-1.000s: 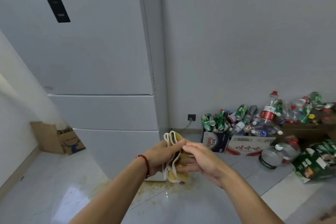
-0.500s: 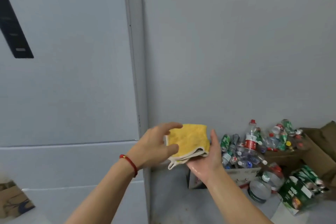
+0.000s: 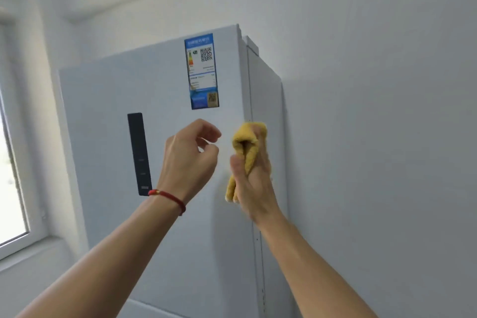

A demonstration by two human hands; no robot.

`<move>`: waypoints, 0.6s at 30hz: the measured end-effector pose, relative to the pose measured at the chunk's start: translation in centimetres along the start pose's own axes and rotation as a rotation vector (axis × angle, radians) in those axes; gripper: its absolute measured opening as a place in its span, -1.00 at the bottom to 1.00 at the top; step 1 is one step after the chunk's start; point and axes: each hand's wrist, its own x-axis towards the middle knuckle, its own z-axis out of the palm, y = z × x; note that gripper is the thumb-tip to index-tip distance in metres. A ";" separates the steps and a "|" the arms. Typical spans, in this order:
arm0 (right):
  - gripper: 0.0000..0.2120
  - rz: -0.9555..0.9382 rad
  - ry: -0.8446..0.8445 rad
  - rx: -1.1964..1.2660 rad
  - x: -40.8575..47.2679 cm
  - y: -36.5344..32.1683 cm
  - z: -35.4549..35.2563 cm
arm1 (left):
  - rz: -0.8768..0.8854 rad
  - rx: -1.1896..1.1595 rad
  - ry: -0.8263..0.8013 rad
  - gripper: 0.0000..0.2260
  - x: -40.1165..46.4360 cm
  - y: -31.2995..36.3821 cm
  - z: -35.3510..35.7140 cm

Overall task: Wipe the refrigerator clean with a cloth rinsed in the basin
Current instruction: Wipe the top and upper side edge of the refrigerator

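At far left we saw a window (image 3: 10, 162) w/ a pale frame and sill, bright outside. Next to it stood the white refrigerator (image 3: 103, 124), its door filling the middle of the view, top edge just under the ceiling line. On the door: a dark vertical control strip (image 3: 139, 153) left of centre, and an energy label (image 3: 202, 71) w/ blue border and QR code near the top right corner. The fridge's right side sat close to the grey wall (image 3: 374, 111); whether it touched we couldn't tell.

Our left hand (image 3: 189, 160) was raised in front of the door, back toward us, fingers curled loosely inward, holding nothing; a red string bracelet (image 3: 169, 197) ran round the wrist. It was near the cloth but apart from it.

Our right hand (image 3: 254, 183) gripped the yellow cloth (image 3: 247, 144), bunched up, fingers wrapped round it, w/ a fold sticking up above the fingers and a tail hanging below the palm. The cloth was up at the door's right edge, approx. level w/ the control strip; contact w/ the fridge surface wasn't clear, image blurred there.
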 end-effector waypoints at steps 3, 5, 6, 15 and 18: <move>-0.17 -0.224 -0.030 -0.212 0.8 2.2 1.0 | 0.014 0.057 0.046 -0.78 3.0 1.4 -0.4; -0.27 -0.316 -0.018 -0.178 0.9 3.3 1.0 | 0.034 0.109 0.089 -0.80 4.8 2.4 -0.3; -0.33 -0.357 0.016 -0.192 1.7 3.7 1.1 | 0.042 0.128 0.108 -0.81 5.7 2.9 -0.2; -0.38 -0.523 0.238 -0.218 21.5 -5.3 -0.2 | 0.129 0.231 0.105 -0.55 16.5 7.1 -0.1; -0.39 -0.563 0.275 -0.152 20.2 -4.3 0.2 | 0.124 0.259 0.058 -0.64 18.4 7.3 0.8</move>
